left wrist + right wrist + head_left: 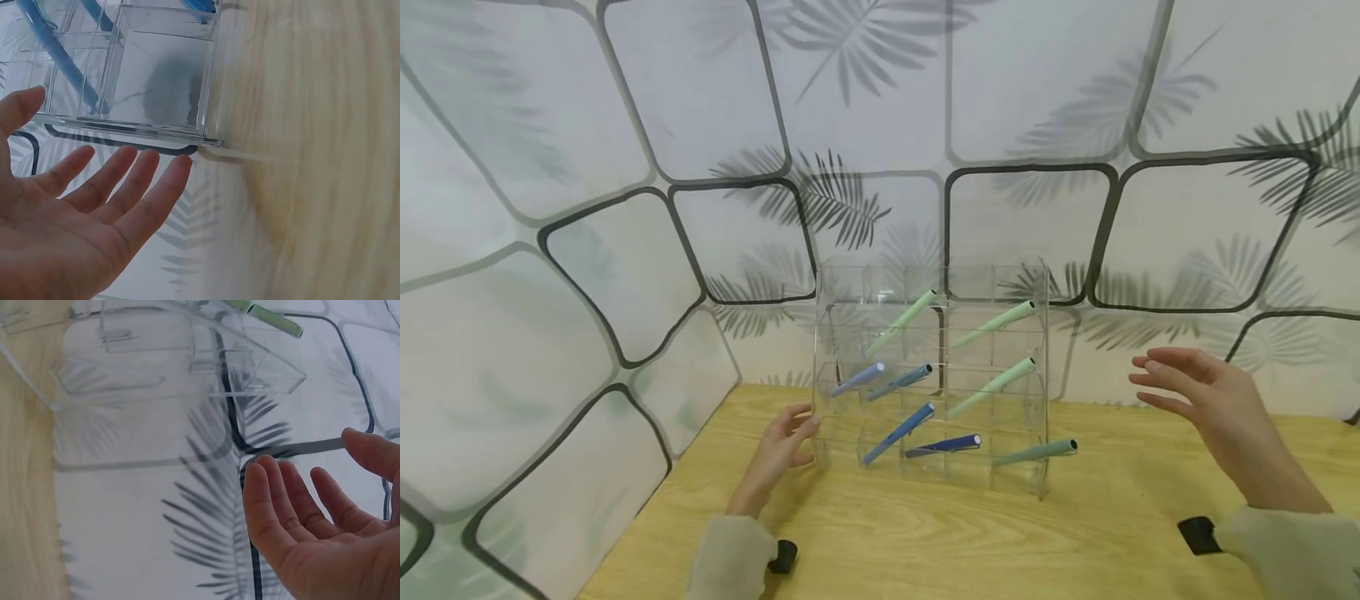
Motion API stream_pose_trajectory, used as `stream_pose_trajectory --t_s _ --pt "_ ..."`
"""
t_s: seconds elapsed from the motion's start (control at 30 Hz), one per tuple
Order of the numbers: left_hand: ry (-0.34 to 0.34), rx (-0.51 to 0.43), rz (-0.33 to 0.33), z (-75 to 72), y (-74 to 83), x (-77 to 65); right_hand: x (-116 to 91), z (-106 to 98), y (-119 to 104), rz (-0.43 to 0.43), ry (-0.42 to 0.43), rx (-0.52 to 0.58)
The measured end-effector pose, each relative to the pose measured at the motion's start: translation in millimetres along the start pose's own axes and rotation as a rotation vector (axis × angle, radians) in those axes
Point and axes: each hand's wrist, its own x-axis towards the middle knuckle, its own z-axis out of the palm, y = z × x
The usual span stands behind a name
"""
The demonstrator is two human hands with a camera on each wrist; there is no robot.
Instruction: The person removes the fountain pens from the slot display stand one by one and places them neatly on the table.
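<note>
A clear acrylic pen rack [968, 482] with tiered compartments stands upright on the table. Slim pens lean in it: light green ones such as the top pen [901, 323], a darker green pen [1035, 452] at bottom right, and several blue ones, among them a dark blue pen [943, 446]. My left hand [782, 442] is at the rack's lower left side, fingers loosely extended; in the left wrist view its fingertips [181, 165] lie close to the rack's edge. Raised to the right of the rack, my right hand [1213, 408] has relaxed fingers and holds nothing.
The light wooden table [880, 550] runs back to a patterned cloth wall [880, 108] with leaf prints and dark outlines. Another stretch of this cloth closes in the left side. Black straps [1199, 535] sit at both wrists.
</note>
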Motion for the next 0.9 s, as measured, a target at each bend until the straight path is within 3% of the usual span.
stream_pose_trajectory --t_s 0.4,0.9 --pt "-0.120 -0.061 -0.030 1.1 -10.2 4.2 22.1 43.4 -7.3 -0.026 -0.008 0.005" --pt "-0.099 -0.019 -0.055 6.6 -10.7 4.3 47.0 89.3 -18.2 0.003 -0.051 -0.074"
